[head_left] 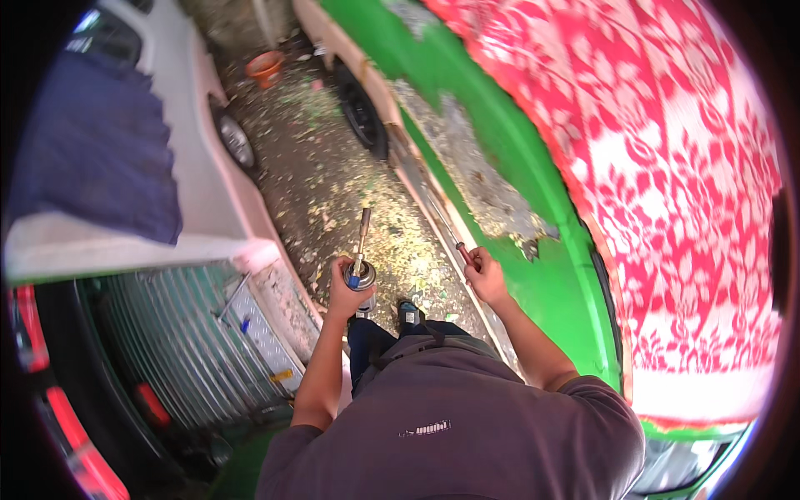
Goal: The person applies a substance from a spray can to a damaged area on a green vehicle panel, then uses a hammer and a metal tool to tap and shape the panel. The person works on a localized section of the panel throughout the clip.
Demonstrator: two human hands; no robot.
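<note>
My left hand (340, 290) is closed around a gas blowtorch (365, 223), a canister with a blue part at its top and a metal burner tube pointing away from me. No flame can be made out. My right hand (487, 278) grips the reddish handle of a long thin tool (463, 252), seemingly a screwdriver or scraper; its tip is too fine to tell. That tool lies along the lower edge of a green vehicle body (577, 312). Above it runs a bare grey strip (479, 171) with ragged paint edges.
Pale paint flakes (400, 229) litter the ground. A red patterned cloth (633, 167) drapes the green vehicle, whose black wheel (360, 108) shows farther off. On the left stands a white vehicle (196, 108) with a dark blue cloth (92, 142). An orange pot (265, 68) sits far back.
</note>
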